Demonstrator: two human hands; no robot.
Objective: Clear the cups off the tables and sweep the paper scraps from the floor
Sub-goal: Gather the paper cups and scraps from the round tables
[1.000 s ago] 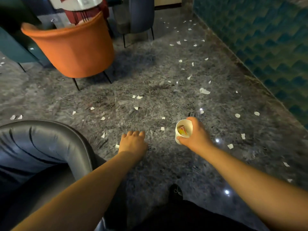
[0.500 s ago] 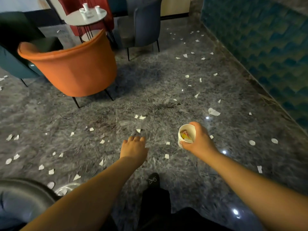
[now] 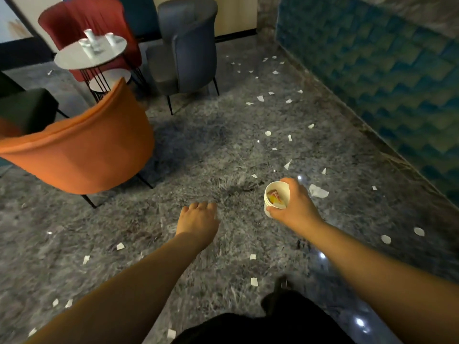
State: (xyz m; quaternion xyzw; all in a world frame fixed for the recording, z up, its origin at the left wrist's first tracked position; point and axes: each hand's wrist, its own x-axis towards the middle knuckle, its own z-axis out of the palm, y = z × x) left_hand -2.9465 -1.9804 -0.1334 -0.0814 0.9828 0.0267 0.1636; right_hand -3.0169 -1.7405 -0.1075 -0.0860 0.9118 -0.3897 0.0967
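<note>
My right hand (image 3: 296, 207) grips a white paper cup (image 3: 276, 197) with yellow and pink scraps inside, held out over the floor. My left hand (image 3: 198, 220) hangs in front of me, fingers pointing down and relaxed, holding nothing. Several white cups (image 3: 95, 43) stand on a small round table (image 3: 74, 60) at the far left. White paper scraps (image 3: 318, 191) lie scattered across the grey marbled floor, thickest toward the right wall.
An orange armchair (image 3: 79, 150) stands at the left, between me and the table. A red chair (image 3: 72, 18) and a dark blue chair (image 3: 191, 45) stand behind the table. A teal textured wall (image 3: 387, 78) runs along the right.
The view has lifted and moved forward: the dark chair at lower left is gone, and the round table with cups has come into view. Both hands keep their pose.
</note>
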